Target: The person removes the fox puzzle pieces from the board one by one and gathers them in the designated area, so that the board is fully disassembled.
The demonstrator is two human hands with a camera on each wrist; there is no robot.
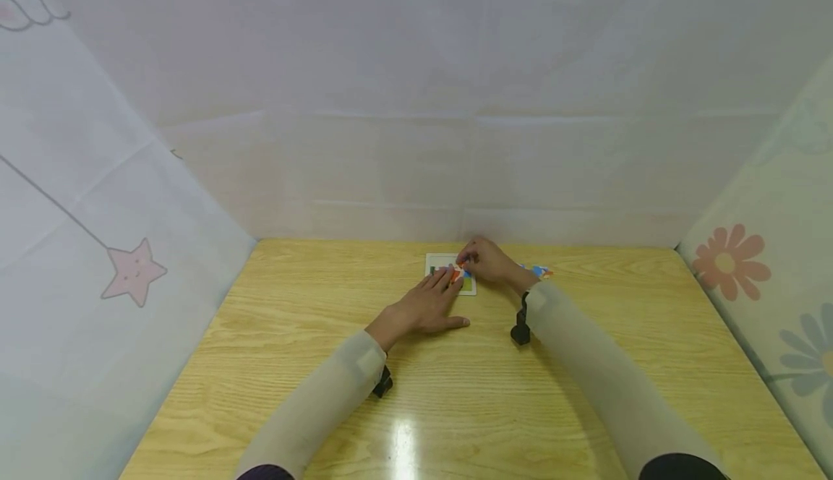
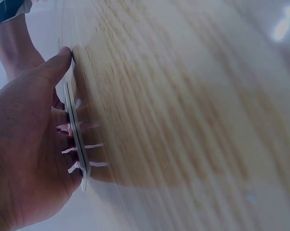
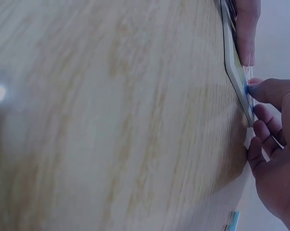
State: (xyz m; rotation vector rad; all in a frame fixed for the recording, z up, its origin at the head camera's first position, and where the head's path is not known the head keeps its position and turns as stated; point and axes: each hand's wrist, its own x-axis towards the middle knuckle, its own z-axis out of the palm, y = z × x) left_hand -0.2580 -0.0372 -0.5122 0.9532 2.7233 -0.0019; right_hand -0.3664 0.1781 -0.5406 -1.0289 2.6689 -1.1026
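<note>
A flat puzzle board (image 1: 442, 258) with a pale rim and a coloured picture lies near the table's far edge. My left hand (image 1: 429, 303) rests its straight, spread fingers on the board, thumb out to the side over the wood. From the right, my right hand (image 1: 491, 259) reaches over the board's right part. Its thumb (image 3: 268, 90) and forefinger pinch a small, colourful puzzle piece low at the board, mostly hidden by the fingers. The other fingers of that hand curl beside the board's edge. Orange and green parts of the picture show between the two hands.
More blue and orange puzzle pieces (image 1: 540, 271) lie on the table just right of the right wrist, partly behind it. The wooden table (image 1: 312, 321) ends at a pale cloth wall (image 1: 390, 176) close behind the board. Cloth sides stand left and right.
</note>
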